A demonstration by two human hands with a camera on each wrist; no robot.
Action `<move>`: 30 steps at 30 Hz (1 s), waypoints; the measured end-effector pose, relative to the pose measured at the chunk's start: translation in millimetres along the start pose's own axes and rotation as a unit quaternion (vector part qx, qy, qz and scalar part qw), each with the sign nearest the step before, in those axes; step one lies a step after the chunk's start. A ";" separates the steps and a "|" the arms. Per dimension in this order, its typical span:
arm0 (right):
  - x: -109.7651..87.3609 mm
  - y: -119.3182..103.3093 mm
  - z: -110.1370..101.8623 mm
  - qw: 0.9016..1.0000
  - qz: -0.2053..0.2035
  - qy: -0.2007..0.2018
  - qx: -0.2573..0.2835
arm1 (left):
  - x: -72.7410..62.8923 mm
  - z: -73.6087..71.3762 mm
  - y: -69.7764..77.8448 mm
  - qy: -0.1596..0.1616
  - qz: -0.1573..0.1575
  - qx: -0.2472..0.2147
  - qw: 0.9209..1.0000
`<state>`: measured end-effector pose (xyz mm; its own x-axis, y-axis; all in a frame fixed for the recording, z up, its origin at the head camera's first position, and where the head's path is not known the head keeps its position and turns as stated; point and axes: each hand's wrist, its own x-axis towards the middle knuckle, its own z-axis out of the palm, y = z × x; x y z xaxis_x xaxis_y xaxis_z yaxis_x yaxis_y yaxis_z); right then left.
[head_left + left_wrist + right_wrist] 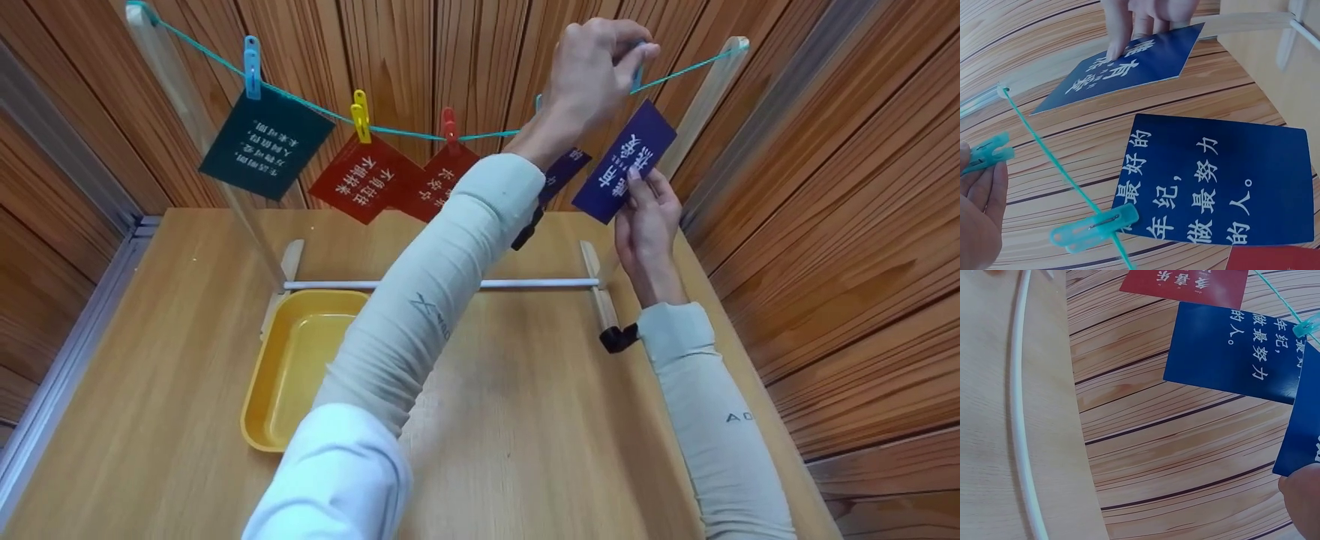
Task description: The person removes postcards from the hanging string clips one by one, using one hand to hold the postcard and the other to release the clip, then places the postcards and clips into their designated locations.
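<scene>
My left hand [596, 71] is raised at the right part of the line and pinches a teal clothespin [991, 153]. In the left wrist view that clothespin is apart from the green string [1044, 149]. Below it, my right hand [651, 221] holds a dark blue card [628, 161] with white writing, thumb on its printed face. This card hangs from no clip. Beside it, another blue card [1213, 180] is fixed to the string by a second teal clothespin [1098, 226]. My left forearm partly covers that card in the head view.
Further left on the line hang a green card [266, 142] under a blue clothespin [253, 67], and red cards [364, 180] under yellow [361, 116] and red clothespins [450, 125]. Wooden posts [705, 109] carry the string. A yellow tray [255, 397] stands on the table by a white rod [540, 283].
</scene>
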<state>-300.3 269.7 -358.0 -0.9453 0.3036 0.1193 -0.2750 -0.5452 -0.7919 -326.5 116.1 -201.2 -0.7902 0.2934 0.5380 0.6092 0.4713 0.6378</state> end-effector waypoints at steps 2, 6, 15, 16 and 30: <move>-1.1 0.6 -1.9 1.000 0.001 0.001 -0.004 | -1.6 -1.6 1.0 -0.002 0.000 -0.003 1.000; -4.1 1.8 -5.2 1.000 0.000 0.001 -0.018 | -5.1 -4.7 1.0 -0.007 -0.005 -0.004 1.000; -10.7 3.5 -5.3 0.999 0.001 -0.026 -0.030 | -13.9 -16.4 -10.6 -0.010 0.002 -0.007 1.000; -11.1 3.5 -5.2 0.999 0.003 -0.029 -0.028 | -14.7 -18.1 -11.8 -0.010 0.001 -0.006 1.000; -21.2 3.1 -11.2 0.998 0.026 -0.043 -0.026 | -32.4 -29.8 -17.2 -0.046 0.005 0.026 0.999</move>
<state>-279.1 270.4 -369.8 -0.9703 0.2066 0.1258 -0.2173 -0.5163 -0.8284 -309.4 73.8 -213.2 -0.7886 0.3722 0.4895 0.6144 0.5105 0.6016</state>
